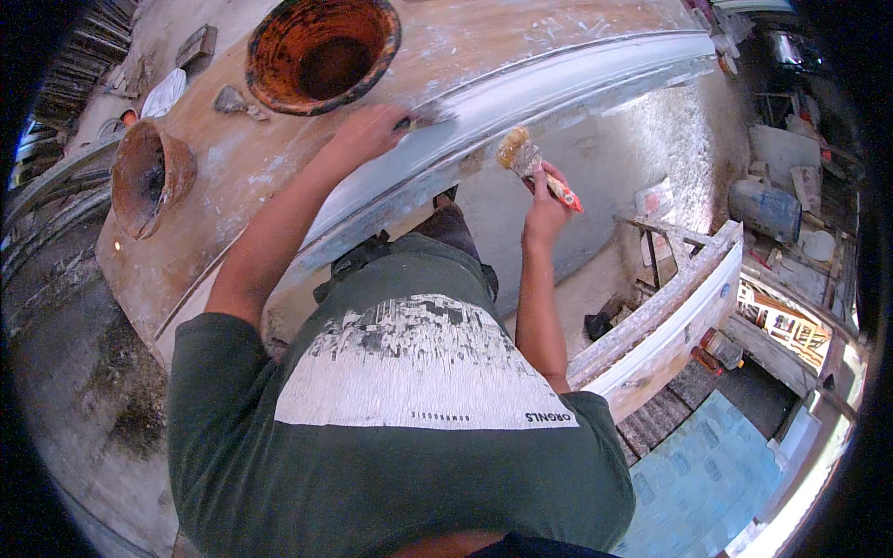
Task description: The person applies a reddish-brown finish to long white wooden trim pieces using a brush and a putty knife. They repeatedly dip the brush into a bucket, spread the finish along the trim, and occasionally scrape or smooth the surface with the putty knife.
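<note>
My right hand (546,212) grips a paintbrush (564,192) by its red and white handle, its clotted tan bristles pointing up and left. My left hand (369,132) is closed at the near side of a big round pot, over a long white moulding (558,74). Something dark, smeared by motion, pokes out of that fist; its kind I cannot make out. The pot (263,76) is orange-brown inside with a dark rim. Left of it, on the tan worktop (219,177), lies a small worn brush or scraper (233,100).
A second brown pot (177,167) tilts at the worktop's left edge. On the right, another white moulded piece (688,325) rests on a stand near a blue sheet (712,474). Farther right are a blue container (765,210) and stacked clutter. Bottles (719,350) sit below the moulded piece.
</note>
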Action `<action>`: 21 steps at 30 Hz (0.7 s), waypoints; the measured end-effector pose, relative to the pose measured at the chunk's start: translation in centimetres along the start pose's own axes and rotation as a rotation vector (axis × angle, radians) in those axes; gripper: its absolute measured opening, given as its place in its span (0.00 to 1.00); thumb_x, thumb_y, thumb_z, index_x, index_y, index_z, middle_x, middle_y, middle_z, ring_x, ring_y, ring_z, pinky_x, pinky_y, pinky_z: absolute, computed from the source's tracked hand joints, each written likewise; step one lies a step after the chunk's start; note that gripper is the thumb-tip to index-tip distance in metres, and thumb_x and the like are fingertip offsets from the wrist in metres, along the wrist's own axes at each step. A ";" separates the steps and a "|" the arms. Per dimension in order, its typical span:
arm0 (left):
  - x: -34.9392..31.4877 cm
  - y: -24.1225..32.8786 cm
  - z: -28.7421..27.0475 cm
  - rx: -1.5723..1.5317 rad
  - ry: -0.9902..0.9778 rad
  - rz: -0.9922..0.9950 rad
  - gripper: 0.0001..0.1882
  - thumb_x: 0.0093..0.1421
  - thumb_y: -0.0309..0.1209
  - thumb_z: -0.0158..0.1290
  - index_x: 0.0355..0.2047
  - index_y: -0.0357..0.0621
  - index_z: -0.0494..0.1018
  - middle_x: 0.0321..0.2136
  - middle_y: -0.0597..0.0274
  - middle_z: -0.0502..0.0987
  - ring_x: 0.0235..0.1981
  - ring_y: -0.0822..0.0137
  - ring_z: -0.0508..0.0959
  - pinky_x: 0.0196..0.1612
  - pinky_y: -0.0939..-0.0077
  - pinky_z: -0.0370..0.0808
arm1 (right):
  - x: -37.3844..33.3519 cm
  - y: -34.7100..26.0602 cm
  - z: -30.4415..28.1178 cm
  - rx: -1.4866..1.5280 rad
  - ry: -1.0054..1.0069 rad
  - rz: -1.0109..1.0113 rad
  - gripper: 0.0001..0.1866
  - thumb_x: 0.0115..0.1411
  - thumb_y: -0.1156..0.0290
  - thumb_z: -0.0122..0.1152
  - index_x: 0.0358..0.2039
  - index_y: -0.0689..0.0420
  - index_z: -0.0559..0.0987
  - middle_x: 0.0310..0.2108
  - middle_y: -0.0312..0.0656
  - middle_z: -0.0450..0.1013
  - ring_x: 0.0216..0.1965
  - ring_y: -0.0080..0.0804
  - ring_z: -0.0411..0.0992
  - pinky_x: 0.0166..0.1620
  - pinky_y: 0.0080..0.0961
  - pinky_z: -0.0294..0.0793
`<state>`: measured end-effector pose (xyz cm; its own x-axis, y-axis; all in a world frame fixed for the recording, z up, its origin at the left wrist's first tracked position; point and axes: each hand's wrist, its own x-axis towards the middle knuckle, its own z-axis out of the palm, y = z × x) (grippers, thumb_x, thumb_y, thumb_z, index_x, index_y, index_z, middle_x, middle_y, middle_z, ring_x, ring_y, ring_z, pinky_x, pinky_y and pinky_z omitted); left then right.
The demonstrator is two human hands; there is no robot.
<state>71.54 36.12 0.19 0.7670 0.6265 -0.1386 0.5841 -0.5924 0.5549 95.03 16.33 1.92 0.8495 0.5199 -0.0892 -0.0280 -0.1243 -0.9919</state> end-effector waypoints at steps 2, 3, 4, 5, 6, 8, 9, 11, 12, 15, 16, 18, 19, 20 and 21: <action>5.3 2.7 0.3 0.003 0.006 0.003 0.15 0.54 0.35 0.51 0.41 0.45 0.73 0.34 0.47 0.77 0.38 0.48 0.76 0.40 0.56 0.72 | 3.4 0.0 -0.2 0.079 -0.023 -0.017 0.09 0.55 0.75 0.61 0.36 0.66 0.75 0.35 0.44 0.73 0.35 0.29 0.74 0.40 0.26 0.78; 7.2 3.9 0.2 0.000 0.001 0.007 0.15 0.54 0.36 0.52 0.41 0.45 0.73 0.34 0.47 0.77 0.38 0.47 0.76 0.40 0.56 0.72 | 4.6 -0.6 -0.3 0.059 -0.033 -0.033 0.09 0.55 0.75 0.61 0.35 0.66 0.75 0.35 0.44 0.74 0.35 0.29 0.74 0.40 0.25 0.78; 8.5 4.6 0.1 -0.004 -0.003 0.010 0.15 0.54 0.36 0.52 0.41 0.44 0.73 0.33 0.46 0.77 0.38 0.47 0.76 0.40 0.56 0.72 | 6.0 -1.5 -0.5 0.040 -0.046 -0.050 0.09 0.55 0.75 0.61 0.35 0.66 0.76 0.35 0.43 0.74 0.35 0.28 0.74 0.40 0.24 0.77; 8.9 4.7 0.1 0.001 -0.003 0.011 0.15 0.54 0.36 0.52 0.41 0.45 0.73 0.33 0.46 0.77 0.38 0.47 0.76 0.40 0.56 0.72 | 7.5 -1.9 -0.9 0.025 -0.052 -0.065 0.09 0.55 0.75 0.62 0.34 0.65 0.77 0.34 0.43 0.75 0.36 0.27 0.74 0.39 0.23 0.76; 8.4 4.5 0.1 0.010 -0.015 0.015 0.15 0.55 0.36 0.51 0.42 0.45 0.73 0.33 0.46 0.76 0.38 0.47 0.76 0.40 0.56 0.72 | 8.8 -1.3 -1.7 -0.015 -0.069 -0.082 0.08 0.55 0.75 0.62 0.34 0.65 0.77 0.33 0.42 0.75 0.36 0.25 0.74 0.40 0.22 0.75; 5.9 4.4 -0.9 0.006 -0.050 -0.032 0.15 0.55 0.35 0.52 0.43 0.46 0.73 0.35 0.47 0.76 0.38 0.48 0.76 0.41 0.58 0.72 | 11.0 -1.0 -3.3 -0.034 -0.117 -0.059 0.08 0.55 0.74 0.61 0.34 0.65 0.77 0.33 0.42 0.76 0.35 0.25 0.74 0.40 0.21 0.74; 3.7 4.6 -1.8 -0.005 -0.073 -0.089 0.15 0.56 0.35 0.52 0.43 0.46 0.73 0.36 0.47 0.76 0.39 0.49 0.76 0.42 0.58 0.72 | 11.6 -1.1 -4.0 -0.043 -0.145 -0.039 0.08 0.55 0.74 0.61 0.34 0.64 0.77 0.33 0.41 0.76 0.35 0.24 0.74 0.41 0.21 0.74; -0.7 2.0 -0.8 -0.079 0.010 -0.114 0.15 0.56 0.33 0.53 0.44 0.47 0.73 0.39 0.49 0.76 0.42 0.50 0.75 0.44 0.60 0.71 | 12.1 -1.7 -5.3 -0.106 -0.205 -0.014 0.07 0.55 0.74 0.62 0.34 0.62 0.78 0.35 0.41 0.76 0.36 0.25 0.74 0.42 0.22 0.74; -0.7 2.5 -1.1 -0.106 -0.045 -0.175 0.16 0.55 0.33 0.54 0.45 0.47 0.73 0.40 0.49 0.76 0.43 0.50 0.75 0.45 0.60 0.71 | 12.7 -1.6 -5.9 -0.131 -0.229 0.008 0.07 0.55 0.74 0.62 0.34 0.62 0.79 0.35 0.40 0.76 0.36 0.25 0.74 0.42 0.22 0.74; 2.0 4.3 -2.3 -0.082 -0.103 -0.191 0.16 0.55 0.33 0.54 0.45 0.47 0.73 0.39 0.49 0.76 0.42 0.50 0.75 0.45 0.60 0.71 | 13.8 -1.2 -6.8 -0.175 -0.276 -0.005 0.07 0.54 0.74 0.62 0.34 0.61 0.79 0.36 0.40 0.76 0.37 0.25 0.74 0.42 0.22 0.73; 5.1 4.9 -1.9 -0.012 -0.062 -0.070 0.16 0.56 0.33 0.53 0.46 0.47 0.73 0.37 0.48 0.76 0.40 0.49 0.76 0.44 0.60 0.71 | 14.1 -1.1 -6.8 -0.186 -0.291 -0.028 0.07 0.54 0.74 0.62 0.34 0.60 0.79 0.36 0.40 0.76 0.38 0.25 0.74 0.42 0.22 0.73; 12.2 6.2 -0.1 -0.055 -0.104 -0.048 0.16 0.56 0.35 0.52 0.45 0.45 0.73 0.36 0.46 0.77 0.39 0.47 0.76 0.42 0.58 0.72 | 14.7 -0.5 -6.2 -0.133 -0.266 0.014 0.06 0.54 0.74 0.62 0.33 0.60 0.79 0.36 0.40 0.76 0.38 0.25 0.74 0.43 0.22 0.73; 16.1 6.9 1.2 -0.060 -0.069 -0.033 0.16 0.56 0.36 0.52 0.44 0.45 0.73 0.36 0.46 0.76 0.39 0.47 0.76 0.42 0.57 0.72 | 14.7 -0.3 -5.7 -0.109 -0.252 0.034 0.06 0.54 0.74 0.62 0.33 0.60 0.79 0.35 0.41 0.76 0.38 0.25 0.74 0.43 0.22 0.73; 19.0 8.0 2.1 -0.065 -0.037 -0.012 0.16 0.56 0.37 0.51 0.43 0.45 0.74 0.36 0.45 0.76 0.38 0.47 0.76 0.41 0.57 0.72 | 14.5 -0.4 -5.2 -0.110 -0.255 0.071 0.06 0.54 0.74 0.62 0.33 0.60 0.79 0.35 0.41 0.76 0.38 0.25 0.74 0.43 0.22 0.73; 20.9 9.9 1.9 -0.046 -0.039 -0.025 0.16 0.56 0.37 0.52 0.43 0.46 0.74 0.36 0.45 0.76 0.38 0.47 0.76 0.41 0.57 0.72 | 14.5 -0.7 -4.8 -0.110 -0.252 0.106 0.06 0.54 0.74 0.62 0.32 0.60 0.79 0.35 0.41 0.76 0.39 0.25 0.74 0.43 0.22 0.72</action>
<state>93.86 42.32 1.22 0.7626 0.6200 -0.1842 0.5909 -0.5521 0.5882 109.91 19.87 1.77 0.6870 0.6908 -0.2254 -0.0408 -0.2730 -0.9612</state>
